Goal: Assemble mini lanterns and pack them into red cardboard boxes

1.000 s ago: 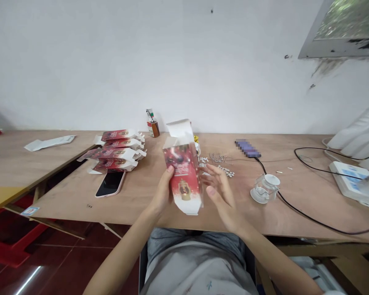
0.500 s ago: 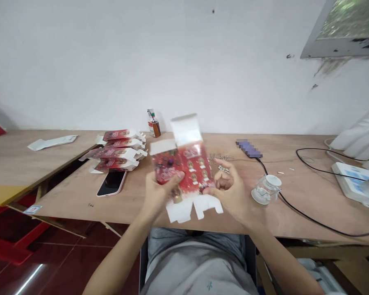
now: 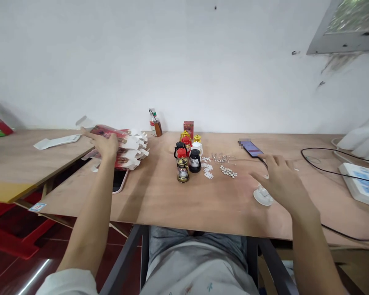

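My left hand (image 3: 103, 141) is over the pile of red-and-white cardboard boxes (image 3: 127, 153) at the left, its fingers spread against the topmost box (image 3: 119, 132). That box lies askew with its white flap (image 3: 84, 121) sticking up; whether the fingers still press on it is hard to see. My right hand (image 3: 278, 180) is open, fingers spread, above a small white lantern (image 3: 262, 197) that it mostly hides. Between the hands stands a cluster of small lanterns: a bronze one (image 3: 183, 171) in front, a black one (image 3: 195, 162) beside it, with red, white and gold ones behind.
Small white pieces (image 3: 208, 168), round discs (image 3: 228, 171) and thin metal wires (image 3: 222, 158) lie right of the lanterns. A phone (image 3: 252, 148) with a cable lies farther right, near a white power strip (image 3: 356, 180). Another phone (image 3: 120, 182) is partly under the boxes. A bottle (image 3: 155, 126) stands by the wall.
The open box between both hands has gone to the pile at the left with my left hand. My right hand has let go of it and moved right, over the white lantern. The lantern cluster is uncovered.
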The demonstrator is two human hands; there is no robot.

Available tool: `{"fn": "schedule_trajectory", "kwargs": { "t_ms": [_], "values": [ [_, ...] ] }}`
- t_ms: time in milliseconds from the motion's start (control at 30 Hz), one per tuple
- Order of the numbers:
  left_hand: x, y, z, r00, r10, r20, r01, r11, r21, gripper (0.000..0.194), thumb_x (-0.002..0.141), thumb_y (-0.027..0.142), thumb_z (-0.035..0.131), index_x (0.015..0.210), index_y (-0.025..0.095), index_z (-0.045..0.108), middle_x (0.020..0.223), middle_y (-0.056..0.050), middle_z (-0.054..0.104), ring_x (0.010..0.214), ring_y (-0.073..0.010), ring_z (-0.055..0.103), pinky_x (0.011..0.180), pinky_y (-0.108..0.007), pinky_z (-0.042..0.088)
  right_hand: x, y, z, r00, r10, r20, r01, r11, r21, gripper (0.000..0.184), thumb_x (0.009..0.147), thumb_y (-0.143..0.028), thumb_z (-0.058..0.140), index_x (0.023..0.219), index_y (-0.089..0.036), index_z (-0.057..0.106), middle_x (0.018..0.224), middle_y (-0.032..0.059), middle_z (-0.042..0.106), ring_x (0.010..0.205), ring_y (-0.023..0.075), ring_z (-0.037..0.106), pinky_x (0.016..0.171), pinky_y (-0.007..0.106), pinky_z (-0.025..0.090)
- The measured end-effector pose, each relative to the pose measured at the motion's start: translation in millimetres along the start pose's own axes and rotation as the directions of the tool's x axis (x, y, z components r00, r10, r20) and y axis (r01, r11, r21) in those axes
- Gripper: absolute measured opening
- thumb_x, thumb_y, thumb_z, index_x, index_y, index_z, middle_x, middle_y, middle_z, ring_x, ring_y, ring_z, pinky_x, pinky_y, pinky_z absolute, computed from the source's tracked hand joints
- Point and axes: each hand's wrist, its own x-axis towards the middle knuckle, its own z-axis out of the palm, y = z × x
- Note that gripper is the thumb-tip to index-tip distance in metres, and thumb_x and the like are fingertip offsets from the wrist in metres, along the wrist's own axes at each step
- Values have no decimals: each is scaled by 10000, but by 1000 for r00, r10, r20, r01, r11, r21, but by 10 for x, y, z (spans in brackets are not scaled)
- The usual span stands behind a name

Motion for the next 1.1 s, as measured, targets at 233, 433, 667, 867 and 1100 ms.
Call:
{"fn": "schedule_trajectory", "kwargs": {
  "t_ms": [233, 433, 667, 867, 1100],
  "values": [
    [-67, -32, 61, 968, -250, 19, 235, 931, 280, 827, 721, 178, 672, 1255, -199, 165, 1377, -469, 159, 1354, -442, 162, 1048, -605, 111, -9, 290, 60, 883, 114, 455, -97, 993, -60, 752, 690, -307, 643, 1381, -275, 348, 1329, 149, 462, 1014, 325, 595, 691, 369, 481],
    [-142, 59, 34, 997, -75, 33, 56, 914, 401, 800, 806, 270, 611, 1304, -168, 163, 1415, -455, -4, 1374, -460, -60, 1054, -619, -16, 72, 237, -95, 827, 136, 545, -159, 987, -6, 257, 705, -229, 562, 957, -190, 596, 940, 82, 646, 819, 240, 618, 596, 284, 427],
    [-621, 547, -85, 952, 300, -66, -274, 925, 263, 582, 773, 236, 597, 1261, -7, 394, 1424, -255, 291, 1338, -369, 219, 1091, -529, 129, 41, 3, -188, 932, -152, 330, 12, 920, 392, 179, 769, -361, 597, 902, -243, 581, 848, 9, 653, 735, 183, 592, 615, 267, 416],
    [-2122, 1016, -201, 587, 664, 463, -531, 747, -399, 499, 760, 318, 613, 1218, 192, 461, 1217, -115, 547, 1147, -284, 491, 995, -417, 340, 7, -330, -30, 880, -435, 193, 141, 626, 767, 240, 756, -379, 675, 833, -219, 512, 969, 33, 622, 782, 160, 571, 652, 265, 430],
    [-2702, 732, -145, 550, 193, 813, 285, 871, -400, 332, 773, 423, 600, 983, 180, 518, 892, -45, 615, 797, -184, 568, 732, -281, 443, 22, -579, 256, 770, -573, 279, -1, 436, 900, 299, 748, -422, 689, 792, -211, 482, 996, 41, 610, 902, 184, 559, 733, 292, 442]
  ]
}}
